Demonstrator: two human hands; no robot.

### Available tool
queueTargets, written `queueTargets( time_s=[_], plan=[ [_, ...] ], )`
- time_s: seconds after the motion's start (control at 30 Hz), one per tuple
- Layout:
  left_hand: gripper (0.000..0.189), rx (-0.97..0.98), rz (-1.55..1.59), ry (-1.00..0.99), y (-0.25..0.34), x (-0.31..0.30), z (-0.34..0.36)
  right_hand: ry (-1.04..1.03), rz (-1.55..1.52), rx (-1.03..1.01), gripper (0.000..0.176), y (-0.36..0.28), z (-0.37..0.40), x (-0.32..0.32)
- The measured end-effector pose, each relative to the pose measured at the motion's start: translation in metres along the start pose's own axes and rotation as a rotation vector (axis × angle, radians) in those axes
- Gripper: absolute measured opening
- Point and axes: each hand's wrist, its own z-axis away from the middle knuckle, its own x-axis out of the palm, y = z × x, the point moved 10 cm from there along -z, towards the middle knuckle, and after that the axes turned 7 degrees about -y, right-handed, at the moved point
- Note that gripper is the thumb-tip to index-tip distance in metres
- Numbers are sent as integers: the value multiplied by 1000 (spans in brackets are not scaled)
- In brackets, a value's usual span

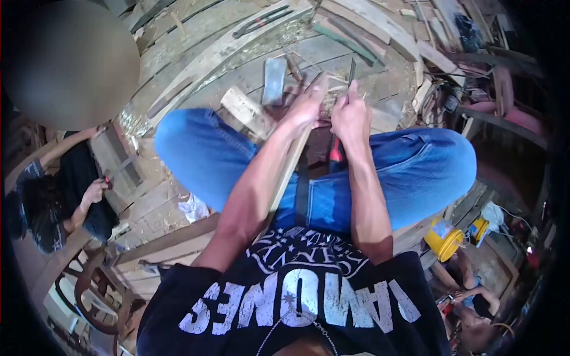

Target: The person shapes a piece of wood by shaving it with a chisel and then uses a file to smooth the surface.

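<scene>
My left hand [307, 105] is closed around a long, narrow wooden strip [292, 163]. The strip runs from my fingers back along my forearm to my lap. Beside it, my right hand [351, 118] grips a red-handled tool with a narrow dark blade [352, 70] pointing away from me. Its red handle [336, 151] shows below my fist. Left of my hands lie a flat grey block [274, 81] and a pale wooden block [246, 111], close to my left knee. My crossed legs in blue jeans [415, 163] frame both hands.
Ahead lies a long curved timber [222, 56] with a pincer-like tool [262, 22] on it. At left another person's hand [95, 193] holds a tool by a board [116, 160]. Yellow buckets [444, 239] stand at right, near other people. Wood scraps lie about.
</scene>
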Motion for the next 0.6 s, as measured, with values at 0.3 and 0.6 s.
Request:
queueTargets(
  time_s=[0.3,0.6],
  plan=[
    [55,15,79,-35,37,-10,25,-105,-28,-200,45,-44,67,-15],
    [59,34,55,-22,49,-8,28,-179,-12,-171,48,-47,66,-10]
  ],
)
